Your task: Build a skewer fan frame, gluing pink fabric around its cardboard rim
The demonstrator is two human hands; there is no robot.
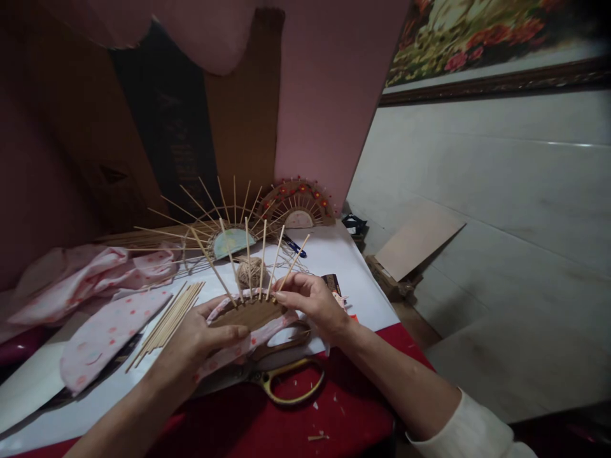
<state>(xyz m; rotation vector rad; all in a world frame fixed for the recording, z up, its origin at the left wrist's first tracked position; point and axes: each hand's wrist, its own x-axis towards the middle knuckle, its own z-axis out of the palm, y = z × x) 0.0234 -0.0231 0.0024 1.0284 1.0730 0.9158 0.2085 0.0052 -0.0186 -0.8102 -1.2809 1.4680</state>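
Note:
My left hand (193,340) grips a half-round cardboard piece (245,316) by its left end, thumb on its face. Pink dotted fabric wraps the piece's edges. Several thin wooden sticks stand up from its curved rim, fanned out. At the rim's right end, my right hand (310,304) pinches the lower end of the rightmost wooden stick (294,259). Whether that stick's tip sits in the rim is hidden by the fingers. Below the cardboard lie large scissors with yellow handles (291,401), partly covered by the piece. A ball of twine (251,272) rests just behind.
Loose sticks (167,324) and a dotted fabric-covered piece (112,337) lie to the left, near crumpled fabric (95,280). Behind stand a stick fan with a pale green base (233,243) and a flower-decorated fan (300,194). A blue-handled tool (294,246) lies near the twine.

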